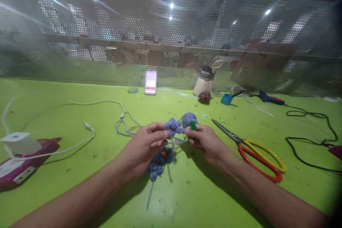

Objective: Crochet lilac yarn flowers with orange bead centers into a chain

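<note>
Between the thumb and fingers of my left hand point(149, 136) is a purple crocheted flower point(173, 125), with a yarn tail hanging from it. My right hand point(204, 139) is closed around the green handle of a crochet hook point(193, 126); its thin metal shaft points up. Just behind the hands sits a purple yarn ball point(189, 118). Below my left hand lie more crocheted flowers point(156, 169), darker purple, one with an orange centre, partly hidden by the hand. A loose strand of yarn point(123, 128) curls on the table left of my hands.
Scissors point(248, 144) with red and yellow handles lie right of my right hand. Farther back stand a phone point(151, 82), a bottle point(204, 81), a multicoloured yarn ball point(205, 97) and a blue container point(226, 99). A glue gun point(271, 98) lies back right; a power strip point(29, 162) with charger sits left.
</note>
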